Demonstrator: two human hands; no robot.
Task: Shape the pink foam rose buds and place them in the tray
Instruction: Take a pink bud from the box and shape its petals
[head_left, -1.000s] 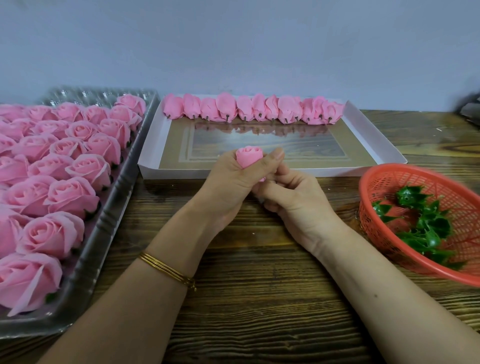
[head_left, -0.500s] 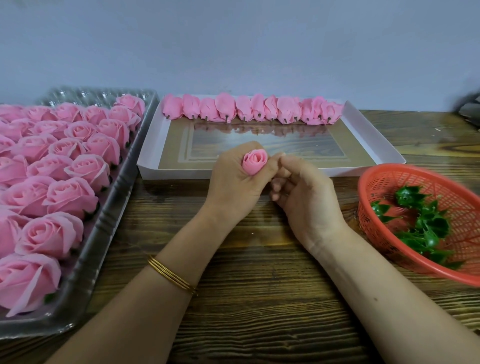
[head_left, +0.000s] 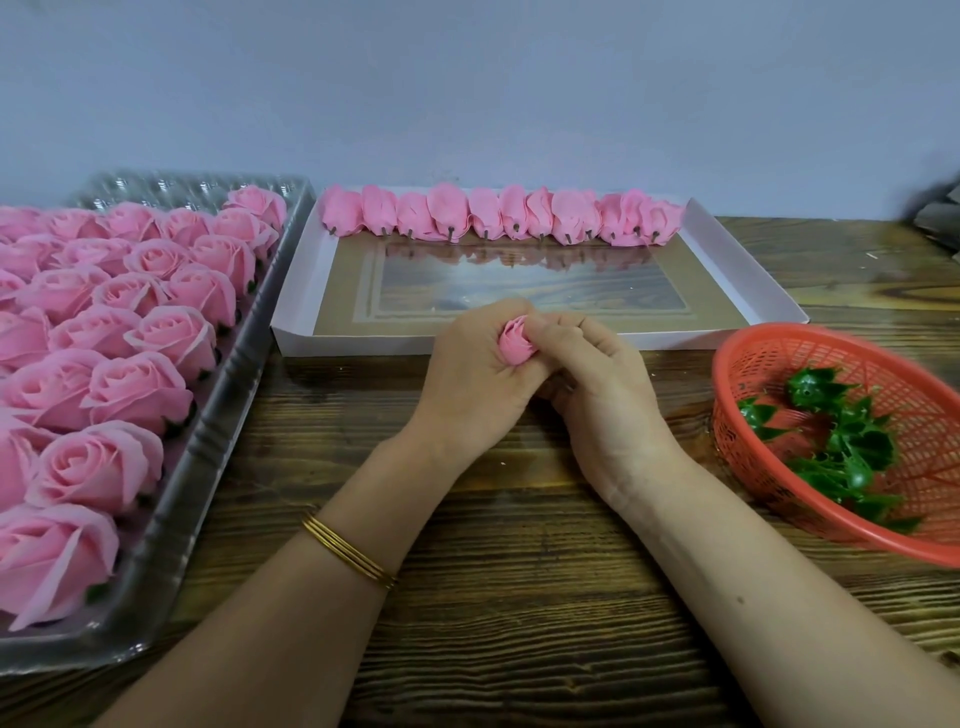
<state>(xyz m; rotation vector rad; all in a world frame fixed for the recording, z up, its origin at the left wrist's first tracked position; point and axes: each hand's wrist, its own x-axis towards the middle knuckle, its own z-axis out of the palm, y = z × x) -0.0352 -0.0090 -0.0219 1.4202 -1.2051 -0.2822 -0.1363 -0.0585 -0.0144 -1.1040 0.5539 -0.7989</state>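
Note:
A small pink foam rose bud (head_left: 514, 343) sits between both hands above the wooden table, just in front of the white tray (head_left: 748, 291). My left hand (head_left: 467, 379) curls round the bud from the left and below. My right hand (head_left: 597, 384) pinches the bud's right side with thumb and fingers. A row of several shaped pink buds (head_left: 498, 215) lies along the white tray's far edge, stems pointing toward me. The bud's lower part is hidden by my fingers.
A clear plastic tray (head_left: 208, 441) holding several open pink roses (head_left: 135, 389) fills the left side. A red mesh basket (head_left: 753, 364) with green plastic calyxes (head_left: 841, 436) stands at the right. A dark object (head_left: 940, 213) lies at the far right edge.
The bud has tipped from pointing up to pointing toward me and sunk deeper into my left palm. My right hand has closed in and now pinches its right side.

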